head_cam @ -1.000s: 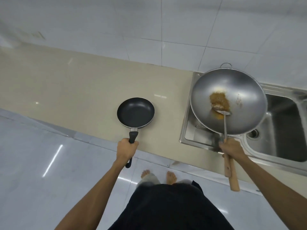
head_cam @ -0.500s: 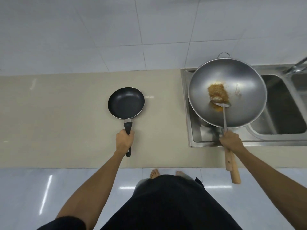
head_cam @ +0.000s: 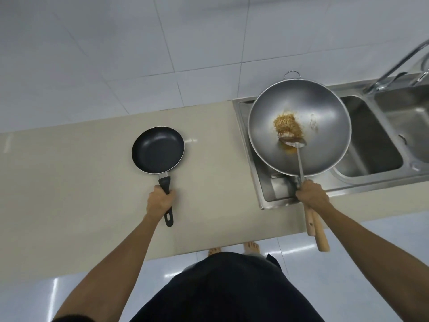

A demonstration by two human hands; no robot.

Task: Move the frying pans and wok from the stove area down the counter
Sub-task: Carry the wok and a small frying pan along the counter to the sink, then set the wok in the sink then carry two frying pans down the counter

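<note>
A small black frying pan [head_cam: 157, 149] is over the beige counter [head_cam: 69, 182], and my left hand [head_cam: 161, 201] is shut on its black handle. My right hand [head_cam: 312, 194] grips the wooden handles of a large steel wok [head_cam: 299, 126] and of a metal spatula [head_cam: 294, 142] lying in it. The wok is held above the left part of the steel sink [head_cam: 371, 145]. A patch of brown food remains [head_cam: 286, 124] sits in the wok's middle. Whether the frying pan touches the counter I cannot tell.
A tap [head_cam: 399, 66] stands at the far right behind the sink basins. A white tiled wall [head_cam: 162, 54] rises behind the counter. The counter's front edge runs just before my body, with my bare feet [head_cam: 232, 248] on the glossy floor below.
The view has swung and I have stepped closer to the counter. Both hands keep their grips. The pan and wok now sit further over the counter and sink.
</note>
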